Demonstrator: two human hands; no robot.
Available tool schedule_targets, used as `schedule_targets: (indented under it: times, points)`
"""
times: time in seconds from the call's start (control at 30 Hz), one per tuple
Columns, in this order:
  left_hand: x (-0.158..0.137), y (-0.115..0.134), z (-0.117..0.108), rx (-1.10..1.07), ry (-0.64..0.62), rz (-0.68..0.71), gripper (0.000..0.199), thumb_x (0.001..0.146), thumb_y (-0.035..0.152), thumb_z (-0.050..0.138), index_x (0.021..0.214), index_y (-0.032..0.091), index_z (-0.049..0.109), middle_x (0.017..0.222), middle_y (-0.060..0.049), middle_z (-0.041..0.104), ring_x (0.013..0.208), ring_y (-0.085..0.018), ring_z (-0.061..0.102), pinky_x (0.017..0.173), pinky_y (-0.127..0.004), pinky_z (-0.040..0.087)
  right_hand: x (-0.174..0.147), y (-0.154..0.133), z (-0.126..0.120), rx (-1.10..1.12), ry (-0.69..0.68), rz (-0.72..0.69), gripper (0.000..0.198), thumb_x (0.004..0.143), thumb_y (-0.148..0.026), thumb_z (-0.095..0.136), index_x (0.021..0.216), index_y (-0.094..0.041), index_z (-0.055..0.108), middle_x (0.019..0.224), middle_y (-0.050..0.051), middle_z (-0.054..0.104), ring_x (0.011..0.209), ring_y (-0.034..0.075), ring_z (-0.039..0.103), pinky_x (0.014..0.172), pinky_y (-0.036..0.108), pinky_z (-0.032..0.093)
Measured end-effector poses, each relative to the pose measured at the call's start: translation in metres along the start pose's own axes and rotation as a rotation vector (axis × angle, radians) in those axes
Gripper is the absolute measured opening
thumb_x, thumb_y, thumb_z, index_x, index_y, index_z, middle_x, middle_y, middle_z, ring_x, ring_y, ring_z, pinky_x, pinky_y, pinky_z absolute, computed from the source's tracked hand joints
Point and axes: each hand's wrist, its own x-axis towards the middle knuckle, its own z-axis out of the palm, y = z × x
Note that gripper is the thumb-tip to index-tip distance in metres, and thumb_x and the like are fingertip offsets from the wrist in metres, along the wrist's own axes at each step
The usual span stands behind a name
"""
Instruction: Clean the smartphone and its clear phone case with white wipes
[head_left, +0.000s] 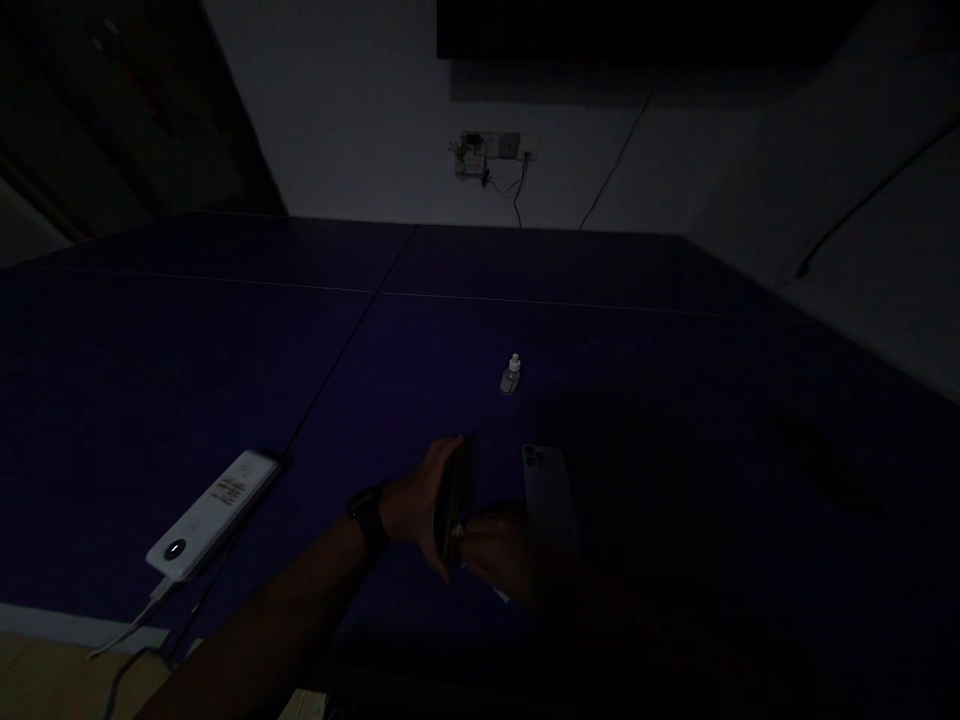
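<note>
The room is very dim. My left hand (424,500), with a dark watch (367,515) on its wrist, grips what looks like a dark phone (450,490), tilted up on its edge. My right hand (495,550) is closed against the lower end of that phone. A small pale bit shows at its fingertips, too dark to name. Just right of both hands lies a light-coloured phone (550,495), its camera side up. Below my right hand a pale corner (501,594) peeks out. Beyond the hands stands a small clear bottle (511,376) with a white cap.
A white power bank (214,512) with a cable (135,635) plugged in lies at the left on the dark blue table (330,340). Wall sockets (499,146) with plugs and cords are at the back. A dark screen (637,30) hangs above.
</note>
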Motion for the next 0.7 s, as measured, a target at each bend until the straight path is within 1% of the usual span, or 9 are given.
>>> schedule_targets:
  times: [0.07, 0.13, 0.2, 0.27, 0.4, 0.47, 0.53, 0.63, 0.7]
  points:
    - [-0.001, 0.000, 0.000, -0.001, -0.007, -0.003, 0.175, 0.024, 0.077, 0.088, 0.158, 0.021, -0.009, 0.154, -0.025, 0.017, 0.141, -0.052, 0.025, 0.114, -0.068, 0.031, -0.003, -0.003, 0.004, -0.022, -0.017, -0.037, 0.016, 0.089, -0.012, 0.062, 0.077, -0.020, 0.068, 0.077, -0.002, 0.071, 0.067, 0.012, 0.063, 0.062, 0.022, 0.048]
    - [-0.001, 0.000, 0.000, -0.011, -0.007, -0.014, 0.174, 0.024, 0.077, 0.089, 0.158, 0.021, -0.007, 0.154, -0.026, 0.017, 0.141, -0.052, 0.026, 0.114, -0.068, 0.031, 0.000, 0.003, 0.001, -0.058, -0.008, -0.032, 0.018, 0.090, -0.011, 0.061, 0.075, -0.019, 0.068, 0.076, -0.001, 0.070, 0.067, 0.012, 0.063, 0.064, 0.023, 0.048]
    - [-0.001, 0.000, 0.000, -0.022, -0.002, -0.015, 0.174, 0.024, 0.078, 0.088, 0.159, 0.020, -0.005, 0.154, -0.026, 0.019, 0.140, -0.053, 0.027, 0.114, -0.068, 0.032, 0.009, 0.015, -0.008, -0.080, 0.027, 0.020, 0.020, 0.092, -0.011, 0.058, 0.077, -0.019, 0.068, 0.079, 0.002, 0.071, 0.071, 0.014, 0.064, 0.070, 0.025, 0.049]
    - [-0.001, -0.001, 0.000, -0.029, 0.006, 0.007, 0.173, 0.024, 0.080, 0.087, 0.159, 0.019, -0.004, 0.153, -0.026, 0.021, 0.139, -0.052, 0.028, 0.114, -0.068, 0.032, 0.019, 0.029, -0.020, -0.104, 0.072, 0.082, 0.019, 0.094, -0.009, 0.054, 0.085, -0.018, 0.069, 0.087, 0.005, 0.072, 0.079, 0.017, 0.066, 0.076, 0.028, 0.050]
    - [0.000, 0.000, -0.001, -0.040, 0.020, 0.057, 0.170, 0.027, 0.080, 0.086, 0.159, 0.020, -0.002, 0.154, -0.025, 0.023, 0.139, -0.051, 0.030, 0.115, -0.066, 0.030, 0.033, 0.045, -0.038, -0.122, 0.129, 0.172, 0.021, 0.094, -0.005, 0.052, 0.087, -0.016, 0.068, 0.092, 0.008, 0.072, 0.086, 0.019, 0.068, 0.082, 0.030, 0.051]
    - [0.000, 0.000, -0.001, -0.051, 0.033, 0.052, 0.168, 0.028, 0.080, 0.086, 0.159, 0.021, -0.001, 0.153, -0.024, 0.023, 0.139, -0.050, 0.031, 0.116, -0.066, 0.029, 0.033, 0.044, -0.042, -0.114, 0.147, 0.192, 0.018, 0.094, -0.007, 0.053, 0.090, -0.017, 0.067, 0.094, 0.007, 0.072, 0.088, 0.019, 0.068, 0.083, 0.030, 0.051]
    - [0.000, 0.001, -0.001, -0.070, 0.041, 0.031, 0.167, 0.029, 0.080, 0.086, 0.159, 0.021, 0.000, 0.153, -0.024, 0.024, 0.139, -0.050, 0.031, 0.116, -0.066, 0.030, 0.029, 0.041, -0.045, -0.102, 0.168, 0.214, 0.012, 0.093, -0.011, 0.057, 0.099, -0.017, 0.066, 0.099, 0.007, 0.072, 0.092, 0.020, 0.068, 0.084, 0.030, 0.051]
    - [0.000, 0.001, -0.001, -0.095, 0.041, 0.008, 0.169, 0.028, 0.079, 0.087, 0.159, 0.020, -0.001, 0.153, -0.024, 0.023, 0.139, -0.050, 0.031, 0.115, -0.066, 0.031, 0.021, 0.037, -0.045, -0.097, 0.193, 0.262, 0.022, 0.092, -0.016, 0.062, 0.114, -0.017, 0.061, 0.105, 0.009, 0.071, 0.095, 0.021, 0.068, 0.082, 0.031, 0.051]
    - [0.000, 0.000, -0.001, -0.096, 0.041, 0.008, 0.170, 0.026, 0.079, 0.087, 0.159, 0.020, -0.001, 0.153, -0.024, 0.023, 0.139, -0.051, 0.030, 0.115, -0.066, 0.031, 0.020, 0.035, -0.043, -0.110, 0.194, 0.280, 0.026, 0.091, -0.016, 0.063, 0.117, -0.016, 0.060, 0.108, 0.009, 0.070, 0.098, 0.021, 0.067, 0.084, 0.031, 0.052]
